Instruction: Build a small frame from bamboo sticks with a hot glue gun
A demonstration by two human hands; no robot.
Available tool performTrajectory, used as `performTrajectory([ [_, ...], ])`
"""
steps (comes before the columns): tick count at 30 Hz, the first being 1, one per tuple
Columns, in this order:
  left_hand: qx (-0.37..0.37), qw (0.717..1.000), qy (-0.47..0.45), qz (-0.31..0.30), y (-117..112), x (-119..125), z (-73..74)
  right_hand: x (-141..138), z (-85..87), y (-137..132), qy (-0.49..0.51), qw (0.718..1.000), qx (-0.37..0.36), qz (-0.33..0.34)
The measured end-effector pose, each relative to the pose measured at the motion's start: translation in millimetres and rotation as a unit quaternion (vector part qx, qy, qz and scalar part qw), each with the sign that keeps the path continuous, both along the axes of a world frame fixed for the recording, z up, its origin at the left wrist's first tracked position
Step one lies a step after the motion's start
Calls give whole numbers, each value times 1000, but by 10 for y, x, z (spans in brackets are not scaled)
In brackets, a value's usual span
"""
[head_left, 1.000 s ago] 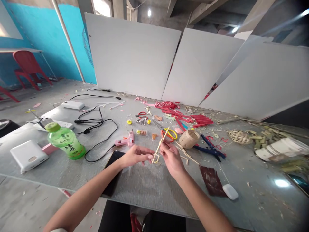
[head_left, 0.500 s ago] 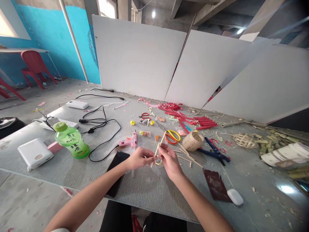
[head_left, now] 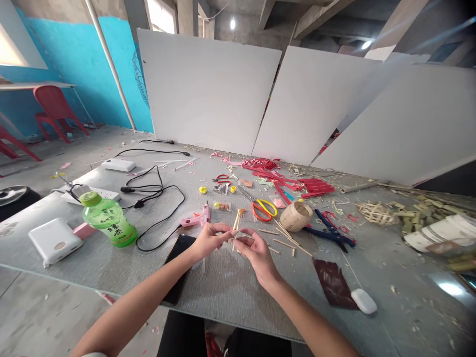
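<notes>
My left hand (head_left: 211, 240) and my right hand (head_left: 256, 253) meet above the table, both pinching a small piece made of thin wooden sticks (head_left: 237, 220). The sticks point away from me; their near ends are partly hidden by my fingers. Just left of my left hand lies a pink hot glue gun (head_left: 197, 217), with a black phone (head_left: 180, 267) under my wrist. Beyond my hands are scissors with orange and yellow handles (head_left: 266, 209). To the right, loose wooden sticks (head_left: 284, 243) lie beside a round tan container (head_left: 296, 216).
A green bottle (head_left: 108, 220) and a white power bank (head_left: 55, 242) stand at left near black cables (head_left: 161, 186). Dark blue pliers (head_left: 329, 230), brown sandpaper (head_left: 332, 282) and a white case (head_left: 363, 301) lie at right. Red strips (head_left: 314, 188) are spread at the back, before white panels (head_left: 211, 89).
The stick piece has turned from slanting right to nearly upright in view, now showing two sticks side by side. My right hand has shifted slightly left and lower.
</notes>
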State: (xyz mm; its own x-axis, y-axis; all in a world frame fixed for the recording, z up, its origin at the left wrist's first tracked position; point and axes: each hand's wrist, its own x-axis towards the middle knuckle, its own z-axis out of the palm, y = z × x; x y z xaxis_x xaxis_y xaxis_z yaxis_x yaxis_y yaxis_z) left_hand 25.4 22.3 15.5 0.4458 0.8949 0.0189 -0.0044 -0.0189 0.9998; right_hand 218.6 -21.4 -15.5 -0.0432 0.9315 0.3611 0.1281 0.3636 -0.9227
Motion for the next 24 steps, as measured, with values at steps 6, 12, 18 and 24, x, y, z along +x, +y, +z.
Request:
performTrajectory([
  [6,-32,999,-4,-14,-19,-3,63,13,13,3,-11,1000,-7,11],
  [12,-38,999,3,-27,-18,-10,39,130,100,143,-18,1000,4,-21],
  [18,-20,999,19,-44,-25,-24,39,119,227,184,-1,998,-16,-57],
  [24,-12,994,5,-109,-68,-12,101,243,472,-115,-63,994,-65,-68],
])
